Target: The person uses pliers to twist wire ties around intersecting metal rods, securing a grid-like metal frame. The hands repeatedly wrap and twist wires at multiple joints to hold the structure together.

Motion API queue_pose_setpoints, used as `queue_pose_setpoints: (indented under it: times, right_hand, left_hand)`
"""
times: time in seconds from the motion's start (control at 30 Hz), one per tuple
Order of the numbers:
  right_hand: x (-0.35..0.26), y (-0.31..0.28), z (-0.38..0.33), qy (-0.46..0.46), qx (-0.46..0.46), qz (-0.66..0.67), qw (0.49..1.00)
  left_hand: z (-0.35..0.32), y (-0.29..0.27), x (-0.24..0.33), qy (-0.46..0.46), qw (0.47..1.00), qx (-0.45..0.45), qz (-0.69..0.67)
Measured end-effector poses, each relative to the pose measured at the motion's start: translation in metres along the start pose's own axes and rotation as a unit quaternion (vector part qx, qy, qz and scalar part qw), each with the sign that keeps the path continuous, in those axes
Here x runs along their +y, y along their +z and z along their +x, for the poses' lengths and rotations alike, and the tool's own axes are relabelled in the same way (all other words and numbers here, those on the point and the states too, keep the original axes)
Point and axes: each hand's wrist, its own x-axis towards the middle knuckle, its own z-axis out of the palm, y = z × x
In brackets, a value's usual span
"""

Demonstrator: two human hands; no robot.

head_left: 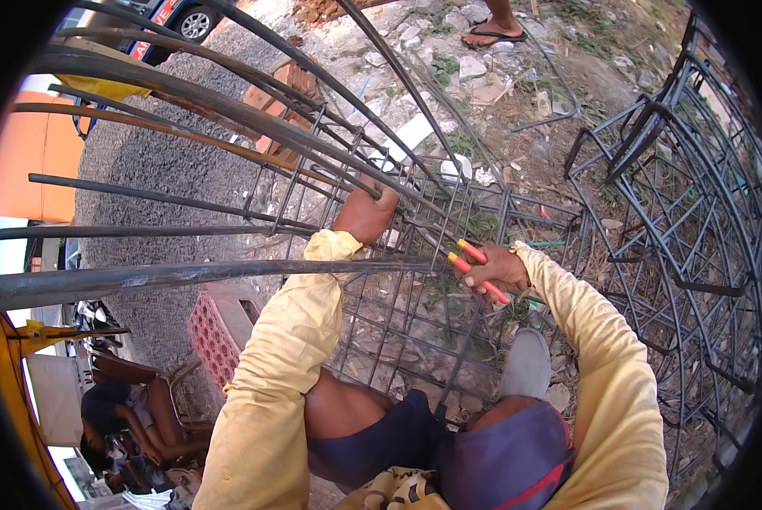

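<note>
My right hand (503,270) is closed on pliers with red and yellow handles (469,266). Their dark jaws point left into a cage of crossed steel bars (389,319), near a crossing just right of my left hand. Around a rebar of that cage, my left hand (367,214) is wrapped, its fingers partly hidden behind the steel. Long thick rebars (202,274) fan out from the cage toward the upper left. Whether the jaws grip a tie wire is too small to tell.
Bent rebar frames (670,195) are heaped at the right. A hollow red block (222,325) lies left of my knees, and bricks (286,100) sit beyond the bars beside a gravel pile (156,157). Another person's sandalled foot (493,34) stands far ahead; someone sits (143,416) at lower left.
</note>
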Motion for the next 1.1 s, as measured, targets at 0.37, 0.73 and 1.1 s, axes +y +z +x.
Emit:
queue_pose_setpoints:
  times: [0.37,0.73,1.1]
  right_hand:
    - [0.032,0.036,-0.004,-0.244,0.459,-0.579,0.629]
    - [0.005,-0.017,-0.001,-0.013,0.004,0.081,0.997]
    - [-0.003,-0.023,0.002,-0.014,-0.057,0.038,0.998]
  left_hand:
    - [-0.003,-0.001,0.004,-0.025,0.999,-0.025,-0.025]
    - [-0.007,-0.006,0.007,0.007,0.992,-0.006,0.123]
    - [-0.011,-0.002,0.02,0.016,0.999,-0.008,0.047]
